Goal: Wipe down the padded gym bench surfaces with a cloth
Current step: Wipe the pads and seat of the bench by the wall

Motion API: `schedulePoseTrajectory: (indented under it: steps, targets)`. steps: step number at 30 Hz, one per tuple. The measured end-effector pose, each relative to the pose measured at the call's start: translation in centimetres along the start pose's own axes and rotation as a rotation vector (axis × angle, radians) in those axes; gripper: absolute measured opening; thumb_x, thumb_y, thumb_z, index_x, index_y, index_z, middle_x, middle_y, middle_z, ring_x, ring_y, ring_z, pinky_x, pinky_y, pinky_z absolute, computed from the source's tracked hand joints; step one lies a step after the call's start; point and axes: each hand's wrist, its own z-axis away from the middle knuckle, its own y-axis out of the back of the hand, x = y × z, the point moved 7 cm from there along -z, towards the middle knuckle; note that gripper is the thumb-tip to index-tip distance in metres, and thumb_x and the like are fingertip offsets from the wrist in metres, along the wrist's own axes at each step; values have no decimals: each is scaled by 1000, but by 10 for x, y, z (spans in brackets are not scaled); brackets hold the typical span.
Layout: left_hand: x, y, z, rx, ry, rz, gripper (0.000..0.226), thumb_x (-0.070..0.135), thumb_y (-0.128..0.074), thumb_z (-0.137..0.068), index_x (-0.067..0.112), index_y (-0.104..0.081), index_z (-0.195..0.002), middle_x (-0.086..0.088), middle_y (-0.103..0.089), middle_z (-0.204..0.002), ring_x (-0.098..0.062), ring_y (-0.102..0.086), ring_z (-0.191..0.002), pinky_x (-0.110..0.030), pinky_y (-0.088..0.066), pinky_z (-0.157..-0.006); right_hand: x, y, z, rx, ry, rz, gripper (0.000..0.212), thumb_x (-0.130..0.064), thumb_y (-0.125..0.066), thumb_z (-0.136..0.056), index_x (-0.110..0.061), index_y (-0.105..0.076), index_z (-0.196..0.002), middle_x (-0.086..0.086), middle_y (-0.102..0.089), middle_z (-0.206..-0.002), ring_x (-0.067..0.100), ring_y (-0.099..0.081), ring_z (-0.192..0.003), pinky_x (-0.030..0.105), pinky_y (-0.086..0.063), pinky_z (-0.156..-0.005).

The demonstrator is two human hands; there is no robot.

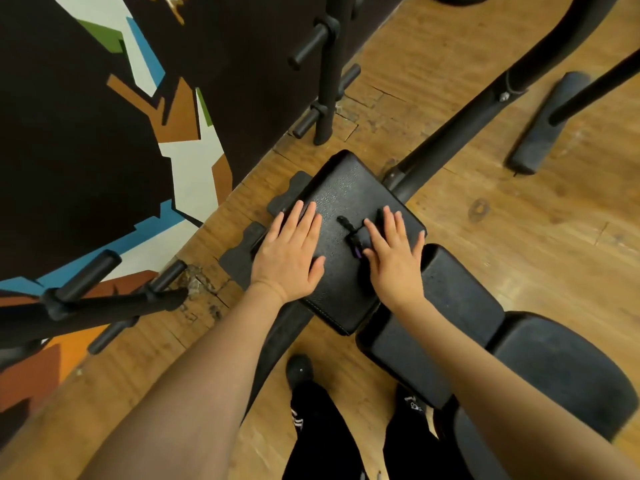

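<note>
The black padded seat pad [349, 192] of the gym bench sits in the middle of the view, with more black pads [460, 296] running toward the lower right. My left hand [291, 251] lies flat on the left side of the seat pad, fingers straight and nothing under it. My right hand [394, 254] presses flat on the pad's right side, over a dark, crumpled cloth [351, 233] with a purple spot. The cloth blends into the pad and is mostly hidden under the hand.
A black plate-storage rack [104, 299] with pegs stands at the left, and another upright post [327, 81] is by the painted wall. The bench's frame tube [450, 136] and a floor foot [547, 126] lie on the wooden floor. My shoes [299, 370] stand beside the bench.
</note>
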Motion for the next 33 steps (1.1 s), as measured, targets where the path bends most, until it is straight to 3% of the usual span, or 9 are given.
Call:
schedulePoseTrajectory:
  steps: [4, 9, 12, 15, 18, 21, 24, 27, 33]
  targets:
    - [0, 0, 0, 11, 8, -17, 70, 42, -27, -87, 1, -40, -141, -18, -36, -149, -33, -31, -139, -44, -16, -112, -16, -7, 10, 28, -155, -121, 52, -41, -41, -96, -21, -33, -144, 7, -14, -156, 26, -1, -145, 51, -3, -113]
    - [1, 2, 0, 22, 1, -12, 67, 41, -26, -88, 1, -43, -140, -18, -39, -148, -34, -34, -138, -46, -25, -112, -38, -16, 28, 6, 71, -165, 48, -42, -47, -88, -16, -56, -128, 10, -45, -142, 33, -32, -136, 51, -24, -107]
    - [2, 3, 0, 22, 0, 13, 67, 40, -27, -87, 1, -45, -139, -19, -40, -147, -35, -36, -136, -49, -31, -109, -25, -13, 33, -45, 247, -128, 44, -29, -54, -86, -14, -56, -128, 11, -45, -142, 35, -35, -134, 50, -26, -105]
    - [2, 4, 1, 28, 2, 25, 67, 41, -28, -87, 1, -45, -138, -18, -41, -146, -35, -37, -136, -50, -32, -109, 12, -2, 23, 20, 1, -166, 47, -18, -58, -89, -16, -48, -136, 9, -31, -150, 31, -21, -141, 50, -20, -110]
    - [3, 4, 1, 23, -1, 32, 68, 41, -28, -86, 0, -45, -138, -18, -40, -147, -36, -36, -137, -50, -31, -109, 23, -1, 18, 85, -190, -202, 49, -18, -54, -93, -11, -41, -140, 13, -22, -153, 31, -11, -143, 39, -10, -114]
    - [3, 4, 1, 21, 0, 39, 68, 40, -29, -86, 0, -45, -138, -19, -40, -147, -36, -35, -136, -50, -31, -109, -3, -7, 28, 68, -26, -181, 52, -9, -63, -85, -3, -47, -134, 21, -34, -146, 40, -26, -137, 46, -19, -112]
    - [4, 3, 2, 21, -1, 35, 68, 40, -28, -86, 0, -45, -138, -18, -40, -147, -36, -34, -137, -50, -30, -109, -23, -18, 59, -68, 233, -118, 56, -3, -73, -74, -3, -55, -127, 21, -46, -137, 43, -40, -128, 52, -30, -103]
    - [3, 2, 2, 21, 7, 39, 69, 41, -26, -86, 1, -44, -139, -17, -38, -148, -35, -32, -138, -50, -28, -110, -6, -15, 73, -142, 314, -69, 54, -3, -73, -73, -3, -57, -125, 21, -49, -135, 43, -44, -125, 50, -31, -101]
    - [1, -1, 1, 37, 11, 35, 69, 42, -26, -86, 2, -43, -140, -16, -38, -149, -35, -32, -138, -49, -26, -111, 76, 19, 46, -71, -12, -85, 60, -2, -66, -82, -5, -43, -137, 13, -37, -146, 29, -29, -138, 33, -22, -111]
